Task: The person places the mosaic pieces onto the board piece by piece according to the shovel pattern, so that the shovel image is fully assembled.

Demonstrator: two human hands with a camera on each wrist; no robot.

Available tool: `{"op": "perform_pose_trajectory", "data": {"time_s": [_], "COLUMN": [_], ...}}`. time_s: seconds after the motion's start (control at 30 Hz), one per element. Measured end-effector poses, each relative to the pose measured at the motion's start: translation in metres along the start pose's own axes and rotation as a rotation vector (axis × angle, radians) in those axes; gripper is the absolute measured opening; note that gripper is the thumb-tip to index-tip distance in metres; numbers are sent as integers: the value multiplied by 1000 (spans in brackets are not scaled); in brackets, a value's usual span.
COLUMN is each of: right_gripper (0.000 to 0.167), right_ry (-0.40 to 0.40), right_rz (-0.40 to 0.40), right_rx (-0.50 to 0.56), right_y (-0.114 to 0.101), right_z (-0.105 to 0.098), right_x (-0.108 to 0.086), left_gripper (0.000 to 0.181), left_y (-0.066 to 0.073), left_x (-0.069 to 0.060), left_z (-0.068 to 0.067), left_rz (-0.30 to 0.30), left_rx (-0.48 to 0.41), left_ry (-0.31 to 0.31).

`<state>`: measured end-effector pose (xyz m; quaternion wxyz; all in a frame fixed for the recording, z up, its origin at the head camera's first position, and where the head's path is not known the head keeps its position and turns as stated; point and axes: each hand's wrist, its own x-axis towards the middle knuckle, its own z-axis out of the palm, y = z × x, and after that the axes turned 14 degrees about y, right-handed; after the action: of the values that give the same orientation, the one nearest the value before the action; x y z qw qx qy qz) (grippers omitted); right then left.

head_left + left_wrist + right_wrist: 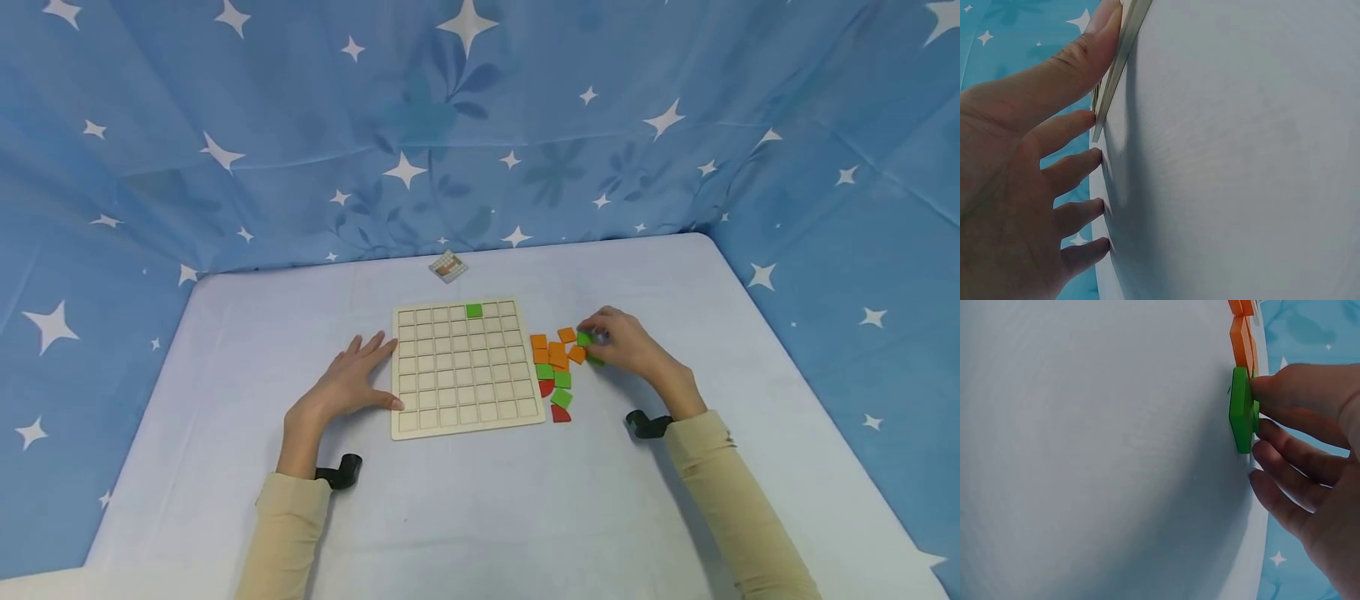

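A pale wooden grid board (468, 423) lies on the white table, with one green square tile (474, 311) in a cell of its far row. My left hand (347, 385) is at the board's left edge, fingers spread; its thumb (1075, 59) touches the board's side in the left wrist view. Right of the board, my right hand (626, 342) pinches a green tile (584, 338) between thumb and fingers. Another green tile (595, 361) lies under that hand, partly hidden. In the right wrist view the thumb meets the green tiles (1240, 412), beside orange ones (1242, 342).
Between the board and my right hand lie several orange tiles (557, 353), green tiles (562, 398) and red quarter-round pieces (560, 414). A small patterned card (448, 266) lies behind the board. Blue star-printed cloth (405, 108) hangs around the table.
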<state>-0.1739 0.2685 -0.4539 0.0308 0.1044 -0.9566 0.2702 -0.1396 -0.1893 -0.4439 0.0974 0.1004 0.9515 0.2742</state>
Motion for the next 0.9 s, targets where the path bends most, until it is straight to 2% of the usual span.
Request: {"op": "perform_pose_trajectory", "data": {"time_s": [0.53,0.9], "right_gripper": [30,31], "right_ry": [32,52], "right_rz": [-28,-49], "right_rx": [-30,26], "right_y": [4,1], "right_z": [2,4], "right_x": [0,3], "left_gripper": [108,108], "left_y": [-1,-2], "left_x": [1,1], "left_z": [1,2], "left_rz": [-3,-14], "left_rx": [6,8], "left_ry": [5,8]}}
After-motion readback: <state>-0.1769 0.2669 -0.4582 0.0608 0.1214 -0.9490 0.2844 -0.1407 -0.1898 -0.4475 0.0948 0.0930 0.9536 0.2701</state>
